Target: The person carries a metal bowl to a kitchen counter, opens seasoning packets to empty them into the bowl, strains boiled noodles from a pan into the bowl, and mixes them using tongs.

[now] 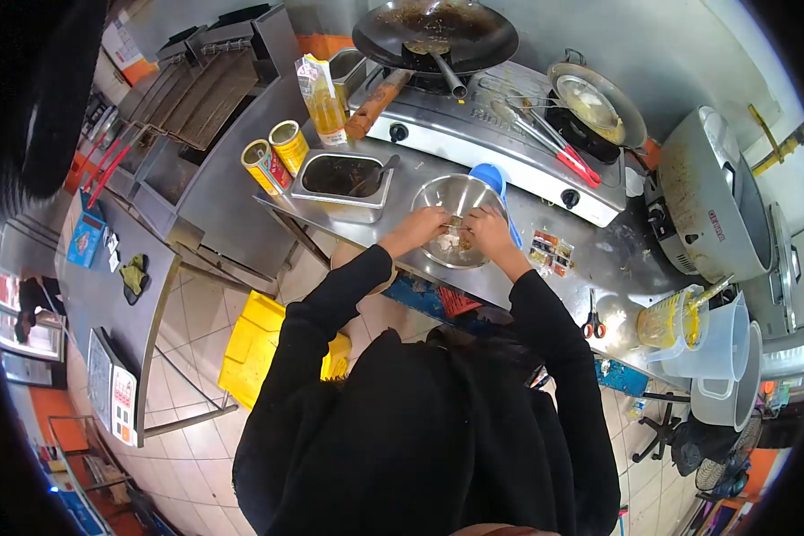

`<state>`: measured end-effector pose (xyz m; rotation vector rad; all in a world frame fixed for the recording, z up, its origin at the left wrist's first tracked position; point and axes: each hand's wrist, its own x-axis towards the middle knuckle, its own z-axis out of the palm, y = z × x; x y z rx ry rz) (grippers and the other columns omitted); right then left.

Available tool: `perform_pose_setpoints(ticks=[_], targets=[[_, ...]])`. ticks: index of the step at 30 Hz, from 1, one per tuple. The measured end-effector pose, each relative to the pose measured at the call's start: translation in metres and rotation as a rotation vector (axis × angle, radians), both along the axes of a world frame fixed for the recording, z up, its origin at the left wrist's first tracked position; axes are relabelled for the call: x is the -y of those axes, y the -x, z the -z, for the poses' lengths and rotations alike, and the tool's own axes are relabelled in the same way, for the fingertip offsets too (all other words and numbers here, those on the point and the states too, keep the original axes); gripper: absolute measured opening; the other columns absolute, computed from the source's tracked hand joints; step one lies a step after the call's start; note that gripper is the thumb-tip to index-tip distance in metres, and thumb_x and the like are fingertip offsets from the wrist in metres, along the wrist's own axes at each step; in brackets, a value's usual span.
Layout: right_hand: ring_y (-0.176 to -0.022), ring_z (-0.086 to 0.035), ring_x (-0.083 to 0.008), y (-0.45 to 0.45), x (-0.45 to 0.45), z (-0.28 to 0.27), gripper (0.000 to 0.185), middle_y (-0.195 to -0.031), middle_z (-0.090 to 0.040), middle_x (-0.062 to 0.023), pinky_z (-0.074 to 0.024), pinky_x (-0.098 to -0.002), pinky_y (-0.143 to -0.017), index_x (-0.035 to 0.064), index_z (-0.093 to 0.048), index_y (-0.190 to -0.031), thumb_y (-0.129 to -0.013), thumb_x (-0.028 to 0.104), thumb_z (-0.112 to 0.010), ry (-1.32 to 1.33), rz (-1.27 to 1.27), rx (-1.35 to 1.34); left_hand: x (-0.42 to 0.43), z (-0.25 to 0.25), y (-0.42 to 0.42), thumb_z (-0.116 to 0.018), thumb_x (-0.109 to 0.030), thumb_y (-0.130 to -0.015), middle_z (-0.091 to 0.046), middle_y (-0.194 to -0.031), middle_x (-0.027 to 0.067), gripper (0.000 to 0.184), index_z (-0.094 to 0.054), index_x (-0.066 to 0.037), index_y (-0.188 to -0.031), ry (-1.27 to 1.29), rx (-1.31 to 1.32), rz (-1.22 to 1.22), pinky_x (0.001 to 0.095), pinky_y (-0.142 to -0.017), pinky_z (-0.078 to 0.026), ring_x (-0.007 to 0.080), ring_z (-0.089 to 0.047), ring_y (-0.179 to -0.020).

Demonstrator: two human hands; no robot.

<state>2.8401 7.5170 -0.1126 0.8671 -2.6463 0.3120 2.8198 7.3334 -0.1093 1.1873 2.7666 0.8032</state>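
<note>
A steel mixing bowl [454, 189] stands near the front edge of the steel counter, with some pale, crumbly contents [453, 243] in its bottom. Over it, my left hand [425, 225] and my right hand [489, 230] face each other, fingers pinched close together. Something small and thin seems to lie between the fingertips of both, but I cannot make out what it is. Right of the bowl lie several small printed sachets [551, 253]. Behind the bowl's right rim shows a blue plastic item [489, 175], partly hidden.
Left of the bowl stand a steel pan of dark sauce [338, 170], two tins [265, 165] and an oil bottle [320, 103]. A gas stove [473, 134] with a wok [438, 31] runs behind. Scissors [593, 317], a yellow-stained jug [661, 322] and a large cooker [706, 196] are right.
</note>
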Motion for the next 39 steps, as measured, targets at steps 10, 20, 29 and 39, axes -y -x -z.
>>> perform_pose_setpoints(ticks=[10,20,29,39], targets=[[-0.084,-0.051,-0.0232,-0.009,0.001,0.005,0.013,-0.080,-0.054,-0.0044,-0.0410,-0.0343,-0.073,0.0097,-0.060,-0.074,-0.063,0.014,-0.061,0.001,0.061,0.032,0.001,0.020,0.005,-0.055,-0.014,-0.071,-0.054,-0.077,0.0115,0.013,-0.058,-0.003,-0.075,-0.042,-0.029,0.018,0.0394,-0.065,-0.042,0.0301,-0.054,-0.073],[-0.078,-0.054,-0.0266,-0.017,0.007,-0.001,0.012,-0.082,-0.053,-0.0069,-0.0439,-0.0361,-0.069,0.0096,-0.059,-0.076,-0.066,0.015,-0.058,-0.012,0.064,0.084,0.001,0.010,-0.005,-0.061,-0.014,-0.066,-0.052,-0.088,0.0111,0.021,-0.057,-0.007,-0.086,-0.045,-0.062,-0.010,0.0363,-0.070,-0.043,0.0280,-0.052,-0.083],[-0.074,-0.056,-0.0308,-0.014,0.017,-0.024,0.017,-0.083,-0.058,-0.0125,-0.0436,-0.0393,-0.066,0.0079,-0.060,-0.084,-0.072,0.019,-0.054,-0.048,0.289,0.243,0.013,-0.010,-0.052,-0.064,-0.020,-0.065,-0.031,-0.123,0.0197,0.051,-0.046,-0.015,-0.112,-0.359,-0.117,-0.165,0.0436,-0.089,-0.030,0.0362,-0.037,-0.108],[-0.066,-0.054,-0.0360,-0.003,0.019,-0.011,0.024,-0.071,-0.056,-0.0203,-0.0415,-0.0373,-0.057,-0.0004,-0.058,-0.082,-0.080,0.021,-0.048,-0.081,0.148,0.275,0.076,0.030,-0.180,-0.056,-0.016,-0.073,-0.040,-0.111,0.0134,0.031,-0.050,-0.008,-0.102,-0.654,-0.093,-0.321,0.0377,-0.086,-0.035,0.0296,-0.040,-0.104]])
